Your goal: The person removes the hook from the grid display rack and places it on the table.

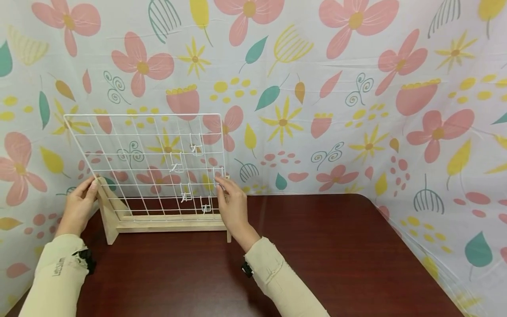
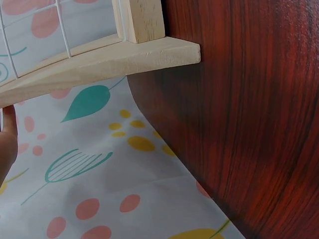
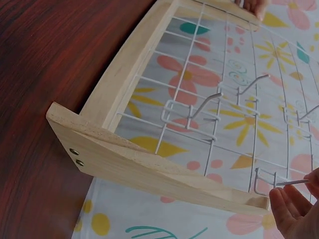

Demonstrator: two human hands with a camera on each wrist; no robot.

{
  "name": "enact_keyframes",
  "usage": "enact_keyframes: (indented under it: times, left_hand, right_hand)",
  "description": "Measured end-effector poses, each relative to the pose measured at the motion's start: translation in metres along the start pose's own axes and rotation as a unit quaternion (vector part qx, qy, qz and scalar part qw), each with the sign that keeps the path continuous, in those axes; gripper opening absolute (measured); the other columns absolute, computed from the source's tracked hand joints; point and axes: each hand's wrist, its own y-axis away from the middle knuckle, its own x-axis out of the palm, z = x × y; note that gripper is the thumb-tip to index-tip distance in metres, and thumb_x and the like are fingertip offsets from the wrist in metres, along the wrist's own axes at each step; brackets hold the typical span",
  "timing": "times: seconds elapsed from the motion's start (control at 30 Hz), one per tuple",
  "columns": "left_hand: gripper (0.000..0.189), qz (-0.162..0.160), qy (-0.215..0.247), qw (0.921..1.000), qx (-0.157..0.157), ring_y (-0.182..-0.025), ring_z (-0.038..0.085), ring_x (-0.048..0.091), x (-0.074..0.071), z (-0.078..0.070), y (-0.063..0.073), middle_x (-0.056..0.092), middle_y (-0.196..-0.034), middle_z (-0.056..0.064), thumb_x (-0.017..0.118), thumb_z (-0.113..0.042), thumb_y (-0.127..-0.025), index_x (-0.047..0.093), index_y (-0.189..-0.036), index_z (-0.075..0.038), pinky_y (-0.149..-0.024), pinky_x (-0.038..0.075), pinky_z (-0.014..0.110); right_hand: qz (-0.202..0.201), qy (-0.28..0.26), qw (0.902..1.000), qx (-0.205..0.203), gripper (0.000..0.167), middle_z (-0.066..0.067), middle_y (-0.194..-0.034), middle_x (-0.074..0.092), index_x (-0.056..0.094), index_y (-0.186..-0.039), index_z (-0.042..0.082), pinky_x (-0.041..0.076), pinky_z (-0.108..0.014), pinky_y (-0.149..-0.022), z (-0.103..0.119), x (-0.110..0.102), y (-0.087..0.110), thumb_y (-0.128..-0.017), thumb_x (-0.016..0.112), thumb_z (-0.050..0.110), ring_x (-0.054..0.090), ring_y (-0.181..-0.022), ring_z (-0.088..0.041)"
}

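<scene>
A white wire grid (image 1: 142, 115) leans back in a pale wooden stand (image 1: 170, 226) on the dark table. Several white wire hooks (image 1: 185, 193) hang on the grid's right half. With thumb and fingertips, my right hand (image 1: 233, 211) pinches another white hook (image 3: 291, 182), which sits against the wires near the grid's right edge. My left hand (image 1: 77, 209) grips the upper end of the stand's left side piece, beside the grid's slanted edge. Only one finger (image 2: 9, 142) of it shows in the left wrist view, under the wooden piece.
The reddish-brown table (image 1: 336, 255) extends to the right and toward me. Behind it and at both sides hangs a white flower-printed cloth (image 1: 293, 163). Two metal screw heads (image 3: 77, 157) show on the outside of the stand's right side piece.
</scene>
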Motion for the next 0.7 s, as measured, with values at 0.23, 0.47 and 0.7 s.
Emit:
enact_keyframes:
  times: [0.23, 0.47, 0.7]
  left_hand:
    - [0.045, 0.002, -0.03, 0.9995, 0.0, -0.096, -0.01, 0.051, -0.0015, -0.0005, -0.0001, 0.055, -0.112, -0.022, 0.047, -0.021, -0.102, 0.044, -0.144, -0.004, -0.077, 0.041, 0.002]
    - [0.043, 0.003, -0.025, 0.9997, -0.001, -0.094, -0.01, 0.052, -0.0033, -0.0016, -0.0015, 0.056, -0.108, -0.024, 0.046, -0.019, -0.102, 0.046, -0.143, -0.005, -0.077, 0.041, 0.002]
    - [0.043, 0.007, 0.01, 0.9999, -0.009, -0.094, -0.011, 0.054, -0.0008, 0.0006, -0.0013, 0.058, -0.106, -0.024, 0.048, -0.017, -0.101, 0.047, -0.142, -0.006, -0.077, 0.042, 0.003]
  right_hand:
    - [-0.006, 0.017, 0.9995, -0.026, 0.02, -0.013, -0.112, 0.067, 0.068, -0.112, -0.002, 0.053, -0.026, -0.083, -0.0029, 0.0025, -0.003, -0.096, 0.058, 0.003, 0.065, -0.102, -0.024]
    - [-0.018, 0.037, 0.9971, -0.063, 0.019, -0.013, -0.112, 0.068, 0.07, -0.11, -0.001, 0.048, -0.027, -0.093, -0.007, 0.0039, -0.0068, -0.095, 0.058, 0.001, 0.064, -0.107, -0.024]
    - [-0.027, 0.029, 0.9956, -0.085, 0.018, -0.014, -0.111, 0.068, 0.07, -0.108, -0.002, 0.048, -0.024, -0.092, -0.0083, 0.0015, -0.0084, -0.093, 0.06, -0.002, 0.064, -0.106, -0.025]
